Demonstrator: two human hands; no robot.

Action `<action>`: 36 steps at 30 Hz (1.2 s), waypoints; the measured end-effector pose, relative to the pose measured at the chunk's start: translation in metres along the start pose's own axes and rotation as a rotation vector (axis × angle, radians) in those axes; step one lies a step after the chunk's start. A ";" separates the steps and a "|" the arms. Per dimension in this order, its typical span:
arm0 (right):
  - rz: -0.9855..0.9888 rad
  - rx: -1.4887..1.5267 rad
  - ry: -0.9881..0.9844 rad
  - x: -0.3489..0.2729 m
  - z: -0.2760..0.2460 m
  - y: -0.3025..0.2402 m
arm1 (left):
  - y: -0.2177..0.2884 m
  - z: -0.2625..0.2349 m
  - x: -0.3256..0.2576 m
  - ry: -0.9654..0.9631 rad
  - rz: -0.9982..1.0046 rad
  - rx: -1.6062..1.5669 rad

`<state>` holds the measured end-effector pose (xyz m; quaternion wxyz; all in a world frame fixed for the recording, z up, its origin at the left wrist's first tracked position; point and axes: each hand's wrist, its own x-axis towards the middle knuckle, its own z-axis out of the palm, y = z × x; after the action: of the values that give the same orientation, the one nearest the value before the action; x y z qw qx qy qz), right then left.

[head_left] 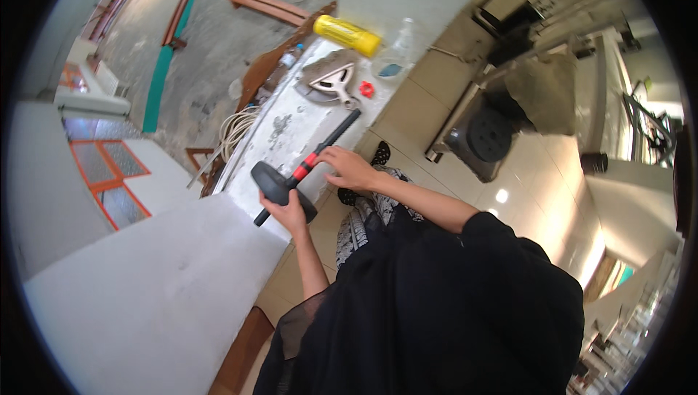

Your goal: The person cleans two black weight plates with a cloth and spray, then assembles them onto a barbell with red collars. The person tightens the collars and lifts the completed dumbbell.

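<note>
A dumbbell with a black threaded bar (340, 130) and red bands lies aslant over the white ledge. Black round weight plates (272, 182) sit on its near-left end; the other end of the bar is bare. My left hand (289, 214) is closed on the plate end, thumb against a plate, with some fingers hidden beneath. Around the bar's middle, beside the red bands, my right hand (347, 168) has its fingers bent onto the bar. A red star-shaped nut (366, 89) rests on the ledge past the bare end.
Farther along the ledge (280, 129) are a pale metal bracket (334, 82), a yellow cylinder (347, 35) and a clear plastic bottle (403, 38). A coiled cable (236, 133) hangs at the ledge's outer side. To the right, a dark-seated chair (486, 137) stands on tiles.
</note>
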<state>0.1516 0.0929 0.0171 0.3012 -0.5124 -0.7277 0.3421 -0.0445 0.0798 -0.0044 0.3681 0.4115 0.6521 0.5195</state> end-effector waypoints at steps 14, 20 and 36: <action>1.142 -0.330 0.734 -0.273 -0.140 0.170 | 0.002 -0.012 0.006 0.049 -0.080 0.289; 1.183 -0.405 0.606 -0.274 -0.161 0.194 | 0.000 -0.018 0.011 0.048 -0.105 0.276; 1.078 -0.539 0.263 -0.302 -0.187 0.235 | 0.030 -0.013 -0.002 0.023 -0.280 0.133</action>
<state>0.5150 -0.1023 -0.0896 0.0330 -0.9043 -0.3837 0.1841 -0.0506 0.0771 0.0274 0.4016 0.3340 0.7402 0.4235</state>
